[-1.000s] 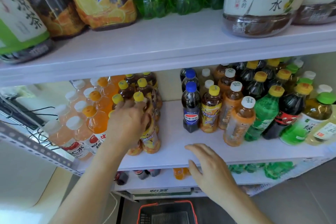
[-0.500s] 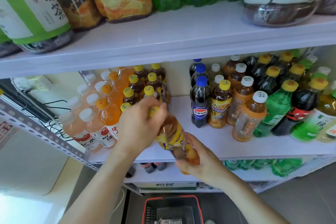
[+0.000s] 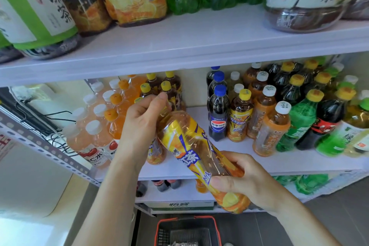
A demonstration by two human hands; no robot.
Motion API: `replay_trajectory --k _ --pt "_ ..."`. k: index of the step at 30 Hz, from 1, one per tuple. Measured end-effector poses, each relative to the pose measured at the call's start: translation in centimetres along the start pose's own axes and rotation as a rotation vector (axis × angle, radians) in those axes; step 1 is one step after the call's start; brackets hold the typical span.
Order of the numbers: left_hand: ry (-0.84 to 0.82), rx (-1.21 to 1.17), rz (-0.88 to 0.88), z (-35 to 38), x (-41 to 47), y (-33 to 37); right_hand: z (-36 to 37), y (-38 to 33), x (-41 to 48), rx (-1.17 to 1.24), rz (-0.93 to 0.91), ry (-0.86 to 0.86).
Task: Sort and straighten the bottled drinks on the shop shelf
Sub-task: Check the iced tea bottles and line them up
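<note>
Moved: the yellow tea bottle [image 3: 191,156] has been pulled further out from the middle shelf [image 3: 299,162] and is now held tilted in front of it, top end up.
Left hand [image 3: 139,126]: its fingers are curled round the bottle's neck, and the cap is hidden by them.
Right hand [image 3: 245,177]: the bottle's bottom end is gripped by thumb and fingers.
Around: more tea bottles [image 3: 146,88] are stood just behind the left hand, pink drinks [image 3: 79,142] to the left, a cola bottle [image 3: 217,118] to the right.
Red basket [image 3: 157,231]: it is seen on the floor below; something grey lies inside, too blurred to name.
</note>
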State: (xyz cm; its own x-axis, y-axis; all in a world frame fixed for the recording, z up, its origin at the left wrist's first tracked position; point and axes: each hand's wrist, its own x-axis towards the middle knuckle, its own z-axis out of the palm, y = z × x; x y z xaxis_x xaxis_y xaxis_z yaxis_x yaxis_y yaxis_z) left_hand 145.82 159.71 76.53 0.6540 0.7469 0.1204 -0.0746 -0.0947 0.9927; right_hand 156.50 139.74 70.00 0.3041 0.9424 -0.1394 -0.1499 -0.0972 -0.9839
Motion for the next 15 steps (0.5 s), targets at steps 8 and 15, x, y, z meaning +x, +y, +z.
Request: replay_trajectory --k 8,15 --pt "-0.264 0.005 -0.018 -1.4 0.0 0.0 -0.9 -0.1 -0.7 0.385 0.155 -0.224" --pt "-0.041 -0.008 0.05 -0.4 -0.9 0.5 -1.0 1.8 -0.7 0.59 0.041 0.032"
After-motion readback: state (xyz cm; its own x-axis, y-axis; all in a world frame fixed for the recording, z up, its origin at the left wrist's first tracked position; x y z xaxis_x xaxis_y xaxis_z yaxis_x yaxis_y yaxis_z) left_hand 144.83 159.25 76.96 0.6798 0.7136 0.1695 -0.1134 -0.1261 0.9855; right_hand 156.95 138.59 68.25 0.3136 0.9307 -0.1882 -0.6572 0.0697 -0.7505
